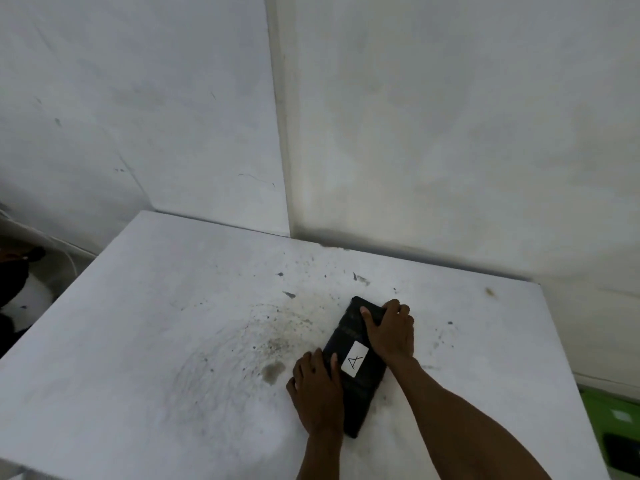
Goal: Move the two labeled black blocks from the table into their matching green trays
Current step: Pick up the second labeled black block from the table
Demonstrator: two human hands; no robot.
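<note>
A black block [358, 386] with a white label marked "A" lies on the white table [173, 323], right of centre. My left hand [317, 386] grips its near left edge, thumb on top. At the block's far end my right hand [389, 332] is wrapped over the top and right side. The block appears to rest on the table. A green tray [609, 410] shows at the right edge, below the table level, with something dark inside it. No second block is visible.
White walls meet in a corner just behind the table. The tabletop is stained and speckled around its middle. Dark objects and a white cable lie on the floor at the far left.
</note>
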